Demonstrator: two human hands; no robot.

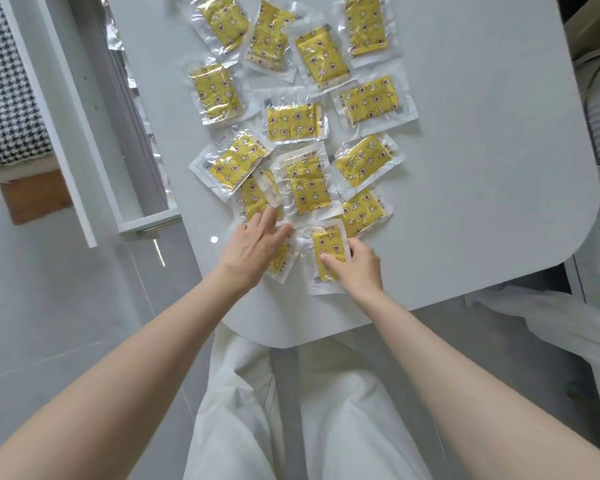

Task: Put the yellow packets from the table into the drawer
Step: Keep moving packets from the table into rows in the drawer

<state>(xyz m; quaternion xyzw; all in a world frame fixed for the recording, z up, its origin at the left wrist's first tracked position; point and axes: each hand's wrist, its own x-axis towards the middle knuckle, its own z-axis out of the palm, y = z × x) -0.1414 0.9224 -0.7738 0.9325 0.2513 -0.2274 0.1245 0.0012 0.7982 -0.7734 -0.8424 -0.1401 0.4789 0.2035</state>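
Several yellow packets in clear wrappers, printed with stars and moons, lie spread over the white table [482,168]. My right hand [359,263] pinches the nearest packet [328,251] between thumb and fingers near the table's front edge. My left hand [253,247] lies flat with straight fingers on another packet [281,259], which it mostly hides, its fingertips reaching a further packet [255,199]. The open white drawer [94,133] sticks out at the table's left side, with silvery wrappers visible along its inner edge.
A houndstooth cushion [4,91] on a wooden seat sits at far left beyond the drawer. White furniture stands at the right of the table. My legs in white trousers [291,410] are below the table's rounded front edge.
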